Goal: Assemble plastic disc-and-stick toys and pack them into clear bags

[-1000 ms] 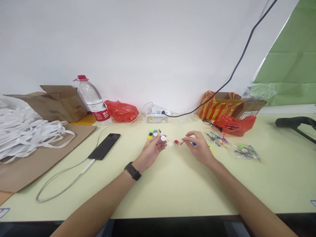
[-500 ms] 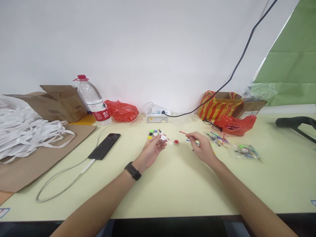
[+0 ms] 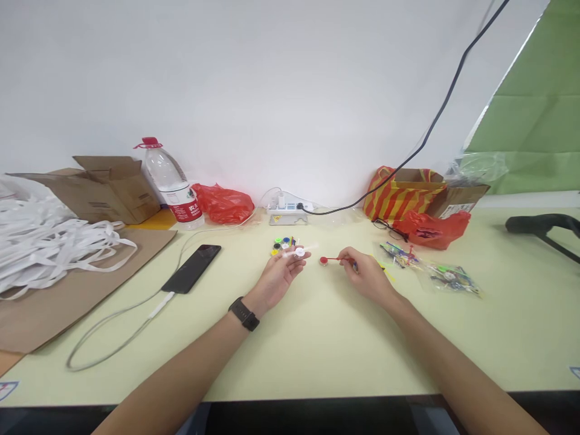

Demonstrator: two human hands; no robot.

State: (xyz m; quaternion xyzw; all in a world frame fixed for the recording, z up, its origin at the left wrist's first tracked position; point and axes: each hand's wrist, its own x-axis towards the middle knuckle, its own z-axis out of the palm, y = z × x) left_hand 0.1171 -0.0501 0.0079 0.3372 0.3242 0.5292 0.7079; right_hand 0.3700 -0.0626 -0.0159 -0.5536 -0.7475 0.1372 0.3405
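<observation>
My left hand (image 3: 281, 275) is closed around a small white round piece (image 3: 299, 251) with clear strips sticking out at its sides. My right hand (image 3: 368, 277) pinches a thin red plastic stick (image 3: 334, 258). The stick's far end meets or overlaps a small red-topped round piece (image 3: 323, 261) on the table; I cannot tell whether they touch. Behind my left fingers lies a cluster of small coloured round pieces (image 3: 277, 246), partly hidden. Some blue and yellow bits (image 3: 388, 273) show beside my right hand, mostly covered by it.
Clear bags of coloured parts (image 3: 453, 279) lie to the right, near a red plastic bag (image 3: 435, 232) and glasses (image 3: 389, 228). A phone (image 3: 192, 269) with its cable, a water bottle (image 3: 174, 187) and white straps (image 3: 45, 241) occupy the left. A power strip (image 3: 290, 207) sits at the back.
My right hand has shifted slightly, bringing the red stick's tip down and left to the red round piece. My left hand stays in place, while the clear strips on its white piece have turned.
</observation>
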